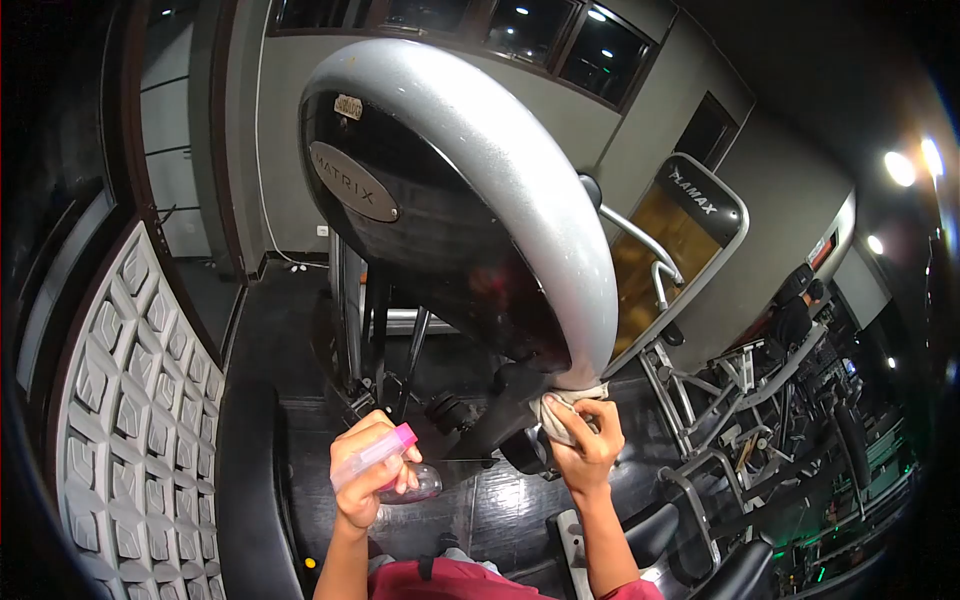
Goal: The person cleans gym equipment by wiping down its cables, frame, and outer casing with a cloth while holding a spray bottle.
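My left hand (365,465) is wrapped round a spray bottle (425,484) with a clear body and a pink-and-white spray head, held in front of my body. In my right hand (590,445) is a bunched pale cloth (560,418), pressed against the lower end of a silver curved frame. That frame edges a large gym machine (465,95) with a glossy black side panel and an oval MATRIX plate (353,182). The fingertips of my right hand lie partly over the cloth.
A second machine marked PLAMAX (690,200) stands behind to the right. Further right are metal-framed gym machines (720,420) and a person (795,318) in dark clothing. At left is a white patterned wall panel (130,420). A black pad (250,490) lies left of my left hand.
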`<state>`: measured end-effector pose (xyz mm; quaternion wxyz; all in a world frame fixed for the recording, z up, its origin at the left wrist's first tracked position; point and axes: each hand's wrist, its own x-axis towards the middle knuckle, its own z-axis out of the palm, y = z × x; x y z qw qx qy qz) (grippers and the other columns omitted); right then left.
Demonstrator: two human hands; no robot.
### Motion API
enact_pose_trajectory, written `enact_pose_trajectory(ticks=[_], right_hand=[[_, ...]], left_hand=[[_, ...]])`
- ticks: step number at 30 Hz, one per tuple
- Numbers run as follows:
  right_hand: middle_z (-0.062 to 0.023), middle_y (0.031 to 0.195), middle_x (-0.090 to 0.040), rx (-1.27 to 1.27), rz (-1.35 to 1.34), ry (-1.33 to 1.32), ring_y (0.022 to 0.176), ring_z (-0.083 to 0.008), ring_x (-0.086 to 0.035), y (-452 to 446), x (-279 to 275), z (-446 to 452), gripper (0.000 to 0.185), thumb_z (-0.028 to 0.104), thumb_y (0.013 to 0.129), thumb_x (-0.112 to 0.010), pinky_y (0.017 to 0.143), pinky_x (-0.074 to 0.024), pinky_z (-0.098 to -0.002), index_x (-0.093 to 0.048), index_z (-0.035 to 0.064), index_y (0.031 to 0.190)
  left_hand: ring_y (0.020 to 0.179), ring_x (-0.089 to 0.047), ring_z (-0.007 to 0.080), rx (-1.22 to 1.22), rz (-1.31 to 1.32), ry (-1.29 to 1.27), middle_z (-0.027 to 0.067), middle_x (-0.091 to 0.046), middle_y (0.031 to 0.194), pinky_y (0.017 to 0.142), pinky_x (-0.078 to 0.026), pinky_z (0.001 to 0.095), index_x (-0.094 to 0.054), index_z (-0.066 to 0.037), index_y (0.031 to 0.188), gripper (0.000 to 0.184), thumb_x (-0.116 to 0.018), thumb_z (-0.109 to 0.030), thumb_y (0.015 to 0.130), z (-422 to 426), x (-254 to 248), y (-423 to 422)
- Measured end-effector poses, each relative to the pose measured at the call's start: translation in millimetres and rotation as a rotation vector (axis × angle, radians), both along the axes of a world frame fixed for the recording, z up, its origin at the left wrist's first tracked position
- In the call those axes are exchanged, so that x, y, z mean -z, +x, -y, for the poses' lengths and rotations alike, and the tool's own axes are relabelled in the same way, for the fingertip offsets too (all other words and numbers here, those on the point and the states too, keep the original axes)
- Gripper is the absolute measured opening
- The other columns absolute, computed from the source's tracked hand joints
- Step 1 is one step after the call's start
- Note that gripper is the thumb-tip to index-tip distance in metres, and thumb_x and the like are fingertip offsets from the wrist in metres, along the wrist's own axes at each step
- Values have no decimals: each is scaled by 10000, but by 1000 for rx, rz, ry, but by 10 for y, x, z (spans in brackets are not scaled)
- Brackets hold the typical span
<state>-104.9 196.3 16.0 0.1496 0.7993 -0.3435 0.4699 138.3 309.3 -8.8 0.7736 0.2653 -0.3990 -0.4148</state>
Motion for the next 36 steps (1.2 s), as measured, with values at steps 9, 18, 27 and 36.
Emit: enact_pose_trajectory(ticks=[9, 18, 27, 36], right_hand=[[-21, 768, -539, 105, 275, -27, 691, -197, -586, 436, 47, -14, 411, 49, 585, -803, 591, -480, -324, -780, 210, 962], [-18, 779, -544, 18, 153, 5, 649, -196, -548, 421, -122, -207, 495, 53, 548, -806, 577, -466, -311, -776, 221, 1012], [-83, 869, -586, -22, 153, -198, 763, -230, -576, 460, -371, -18, 484, -37, 484, -771, 674, -482, -320, -746, 82, 953], [-84, 872, -614, -34, 189, -206, 773, -226, -566, 672, -518, -11, 445, -34, 542, -777, 678, -468, -317, -748, 49, 978]], left_hand=[[508, -562, 134, 92, 4, 33, 152, -582, 802, 531, -512, 266, -608, 106, 781, 284, -604, -175, 820, 11, 74, 54], [509, -561, 139, 89, 29, 68, 144, -589, 803, 519, -484, 250, -617, 106, 784, 304, -620, -198, 801, -3, 112, 216], [517, -573, 144, 133, 53, 75, 144, -589, 786, 504, -470, 247, -624, 101, 778, 306, -617, -205, 790, 24, 129, 227], [532, -592, 151, 123, 73, 83, 153, -602, 809, 494, -469, 236, -639, 105, 799, 319, -624, -213, 784, 5, 81, 287]])
